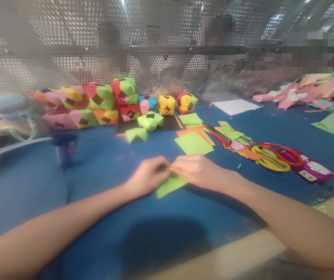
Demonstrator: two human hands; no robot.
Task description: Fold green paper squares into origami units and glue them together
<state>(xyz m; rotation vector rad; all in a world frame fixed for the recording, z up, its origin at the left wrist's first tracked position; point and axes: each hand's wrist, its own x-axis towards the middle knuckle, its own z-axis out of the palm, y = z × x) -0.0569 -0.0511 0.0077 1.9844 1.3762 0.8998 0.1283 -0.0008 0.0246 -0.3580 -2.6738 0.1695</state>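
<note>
Both hands meet at a piece of light green paper (170,186) above the blue tabletop. My left hand (150,174) pinches its upper left edge, and my right hand (197,170) pinches the same edge from the right, fingertips nearly touching. The paper's lower part slants down toward me; the pinched edge is mostly hidden by fingers. Just beyond my hands lies a stack of green and orange paper squares (194,143). Farther back sit a folded green paper piece (137,135) and a partly assembled green paper shape (150,121).
Colourful folded paper balls (99,96) stand piled along a perforated metal screen (167,46). Right of the squares lie scissors with red and yellow handles (275,157), paper scraps (247,152) and a purple packet (313,169). A dark blue cup (64,149) stands left. People sit beyond the screen.
</note>
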